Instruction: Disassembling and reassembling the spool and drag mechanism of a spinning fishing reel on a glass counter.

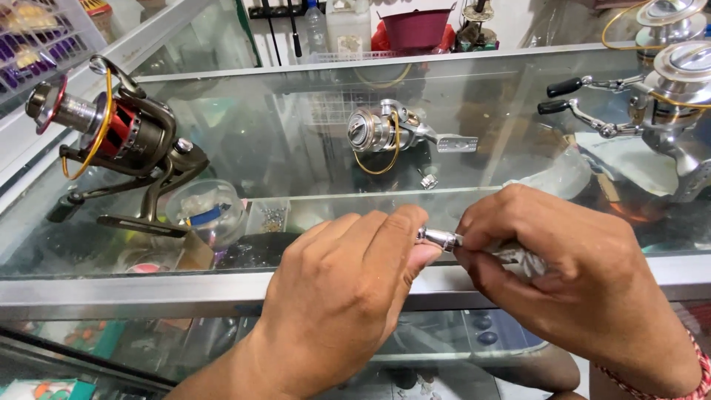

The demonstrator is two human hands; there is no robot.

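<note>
Small shiny metal cylinder part (438, 238) pinched between left hand (348, 289) fingertips and right hand (570, 278), which also clutches crumpled cloth (522, 259); smooth glass counter (296, 96) beneath.

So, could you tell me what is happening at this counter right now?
A person holds a small silver metal part between both hands over a glass counter. The left hand pinches one end with thumb and fingers; the right hand grips the other end. Three fishing reels rest on the glass: a dark red-trimmed reel at left, a silver reel in the middle, and a larger silver reel at right.
</note>
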